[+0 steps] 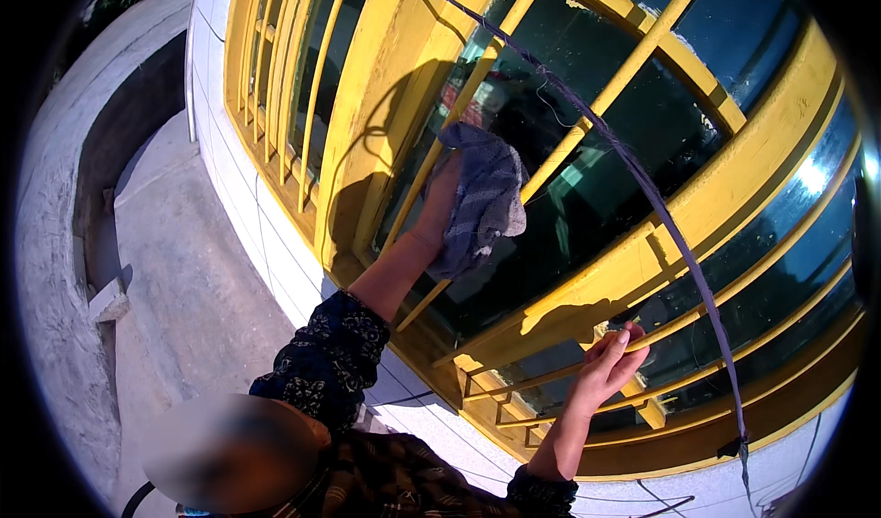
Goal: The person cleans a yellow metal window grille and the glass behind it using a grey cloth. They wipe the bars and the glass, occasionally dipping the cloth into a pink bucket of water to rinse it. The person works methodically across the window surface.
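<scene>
My left hand (444, 191) holds a crumpled grey-blue striped cloth (485, 201) against the window, among the upright bars of a yellow metal grille (623, 71). Part of the hand is hidden under the cloth. Behind it is dark, reflective window glass (606, 181) in a yellow frame (406, 43). Lower right, my right hand (612, 363) is closed around a thin yellow bar (678, 322), the thumb on the near side. Both forearms are bare below dark patterned sleeves (330, 353).
A dark purple cord (640, 174) hangs across the window in front of the bars. White tiled wall (275, 263) runs beneath the frame. To the left lie a concrete floor (186, 263) and a low concrete wall (51, 222). A blurred head (234, 452) occupies the lower left.
</scene>
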Demonstrator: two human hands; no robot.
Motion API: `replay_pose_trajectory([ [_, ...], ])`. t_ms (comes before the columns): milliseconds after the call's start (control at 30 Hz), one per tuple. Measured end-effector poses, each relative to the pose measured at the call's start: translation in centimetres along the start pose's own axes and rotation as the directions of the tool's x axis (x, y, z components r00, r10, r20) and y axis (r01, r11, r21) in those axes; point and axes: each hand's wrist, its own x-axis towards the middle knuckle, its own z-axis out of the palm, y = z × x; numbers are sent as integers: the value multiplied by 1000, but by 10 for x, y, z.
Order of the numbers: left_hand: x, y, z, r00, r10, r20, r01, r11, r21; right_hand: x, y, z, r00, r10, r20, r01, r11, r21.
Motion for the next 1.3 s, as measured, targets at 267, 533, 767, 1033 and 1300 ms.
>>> replay_pose_trajectory([
  [267, -120, -109, -98, 904, -239, -355, 413, 705, 577, -1, -3, 4, 998, 7, -58, -11, 998, -61],
  [533, -139, -43, -73, 864, -479, -154, 481, 876, -26, 1, -4, 0, 999, 29, -31, -31, 997, -68],
  [767, -64, 65, 5, 886, 228, 403, -446, 188, 875, -1, 1, 5, 997, 33, -65, -35, 999, -31],
  [1033, 113, -42, 1, 881, 470, 60, -452, 797, 401, 0, -12, 12, 1000, 16, -24, -17, 999, -45],
  [1300, 2, -73, -36, 886, 374, -273, -24, 626, 780, -5, -4, 1, 992, 92, -90, -101, 990, -103],
])
